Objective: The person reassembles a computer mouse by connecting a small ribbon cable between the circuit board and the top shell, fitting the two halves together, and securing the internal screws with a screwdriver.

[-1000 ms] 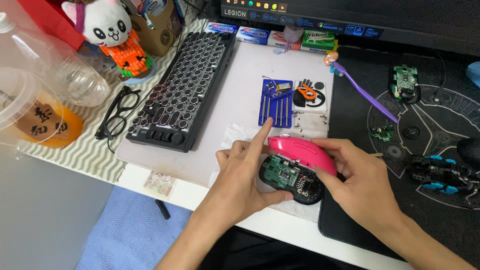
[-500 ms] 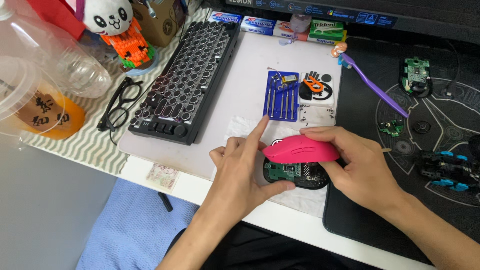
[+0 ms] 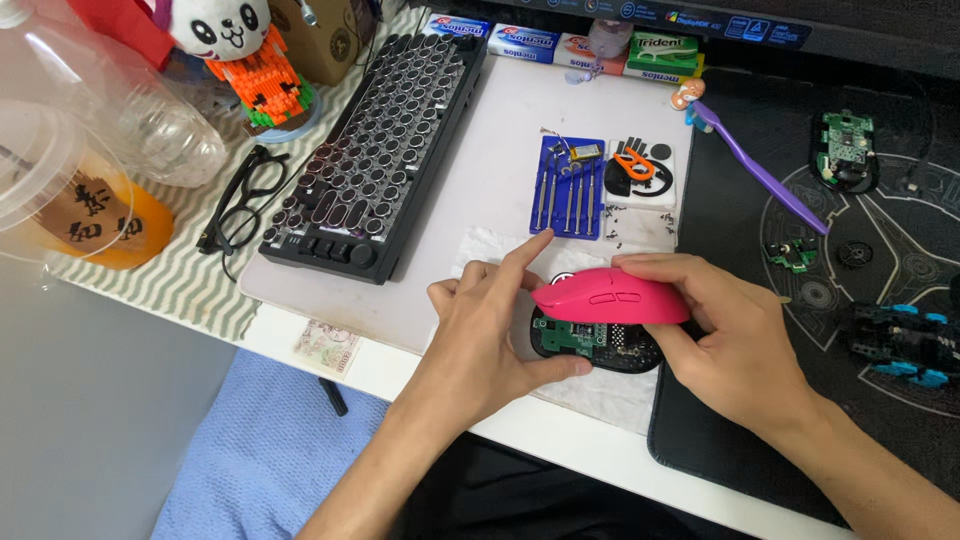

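Observation:
A pink mouse top shell (image 3: 610,296) sits tilted over a black mouse base (image 3: 598,346) whose green circuit board shows. My left hand (image 3: 482,335) holds the base at its left side, thumb under the front edge, index finger stretched toward the shell's tip. My right hand (image 3: 730,340) grips the pink shell from the right, fingers over its top. Both parts rest over a white paper towel (image 3: 480,250) near the desk's front edge.
A blue screwdriver set (image 3: 570,190) and loose screws lie behind the hands. A black keyboard (image 3: 380,150), glasses (image 3: 235,215), plastic bottle (image 3: 120,110) and orange drink cup (image 3: 75,205) stand left. A purple toothbrush (image 3: 765,170), circuit boards and a blue-black mouse part (image 3: 905,340) lie on the black mat (image 3: 880,420).
The pink shell has been lowered and levelled over the black base. Both hands stay on the mouse; the view shifted slightly.

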